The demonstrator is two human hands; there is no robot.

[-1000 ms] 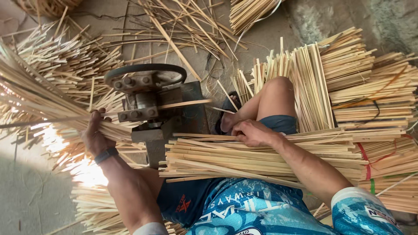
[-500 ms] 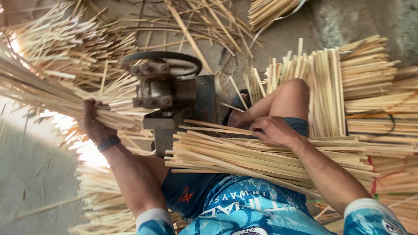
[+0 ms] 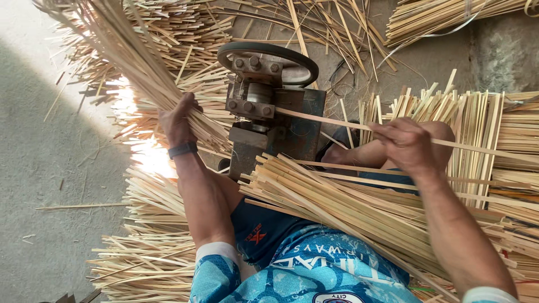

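Observation:
My left hand grips a thick sheaf of thin bamboo splits that fans up and to the left from the machine. My right hand pinches a single flat bamboo strip whose far end lies in the small metal splitting machine, under its dark hand wheel. Across my lap rests a wide bundle of pale bamboo strips. A dark band sits on my left wrist.
Cut bamboo strips lie heaped on the floor at my left and scattered behind the machine. Tied bundles are stacked at the right, another at the top right. Bare concrete floor runs along the left.
My right hand has lifted off the lap bundle and now holds one strip into the machine. The left hand keeps its sheaf, which points more steeply upward. The view has shifted closer.

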